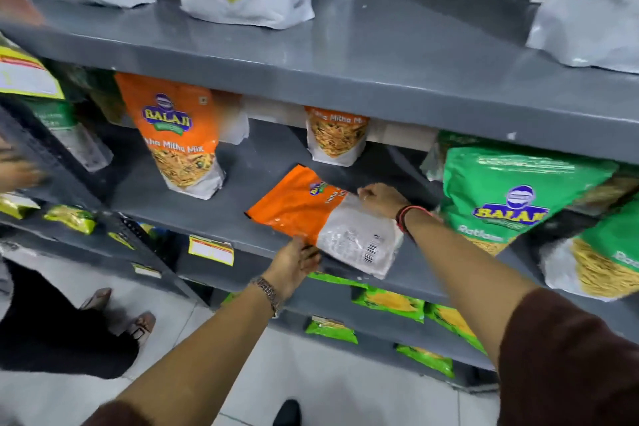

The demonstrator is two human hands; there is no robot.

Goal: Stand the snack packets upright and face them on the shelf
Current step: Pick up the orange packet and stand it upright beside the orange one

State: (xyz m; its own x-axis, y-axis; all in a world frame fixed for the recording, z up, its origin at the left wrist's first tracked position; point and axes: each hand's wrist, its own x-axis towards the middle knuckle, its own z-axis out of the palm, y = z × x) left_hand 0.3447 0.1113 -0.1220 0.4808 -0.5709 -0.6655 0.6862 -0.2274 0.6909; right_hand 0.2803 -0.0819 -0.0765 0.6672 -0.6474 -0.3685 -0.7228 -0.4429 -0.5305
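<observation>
orange packet (311, 214) flat on shelf (214, 214) | left hand (294, 263) fingers grasping its edge | right hand (380, 199) fingers gripping top

Maroon sleeves (567, 356); metal watch (268, 289) on left wrist, red threads (403, 216) on right.

Yellow price label (211, 250) stuck on the front edge of the grey shelf, a smaller one (147, 270) lower left. White tiled floor (328, 391) below. Another person's sandalled feet (119, 313) stand at left on the tiles, dark clothing (52, 328) above them, blurred.
</observation>
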